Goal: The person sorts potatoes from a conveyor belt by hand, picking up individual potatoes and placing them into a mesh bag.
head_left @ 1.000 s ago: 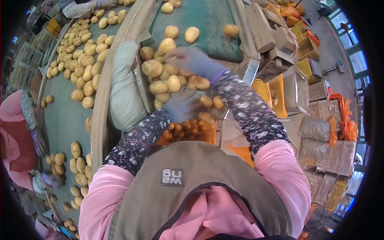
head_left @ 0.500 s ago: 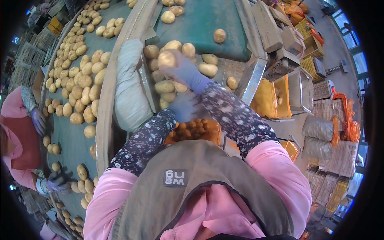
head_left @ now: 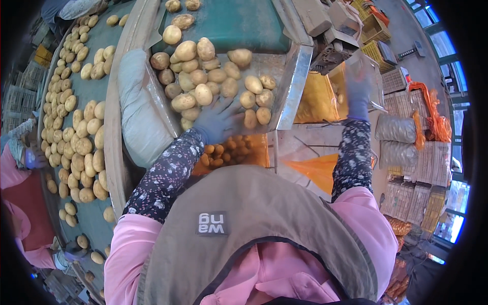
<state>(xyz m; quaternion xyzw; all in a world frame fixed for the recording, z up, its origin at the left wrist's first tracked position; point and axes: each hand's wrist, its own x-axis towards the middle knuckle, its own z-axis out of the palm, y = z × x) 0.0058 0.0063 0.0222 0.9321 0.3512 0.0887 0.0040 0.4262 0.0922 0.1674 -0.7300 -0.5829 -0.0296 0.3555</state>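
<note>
My left hand (head_left: 218,122), in a blue-purple glove, rests at the near edge of a metal chute (head_left: 268,66). Its fingers are stretched out beside the heap of potatoes (head_left: 203,94), with nothing gripped. Off to the right, my right hand (head_left: 358,91) is reaching over the side of an orange mesh bag (head_left: 317,99). Motion smears its fingers, so what they hold, if anything, cannot be made out. Below the chute's near edge, in front of my body, another orange bag (head_left: 262,150) holds many potatoes.
A green belt (head_left: 223,28) leads into the chute. Left of it, past a padded white sack (head_left: 140,107), a wider conveyor (head_left: 119,38) carries potatoes, with a co-worker's gloved hand (head_left: 35,158) alongside. Crates (head_left: 394,80) and plastic rolls (head_left: 396,127) stand at the right.
My right hand has swung from the heap, where it held a potato, out to the right-hand bag. My left hand has uncurled near the heap. The view has shifted, and more potatoes lie in the chute.
</note>
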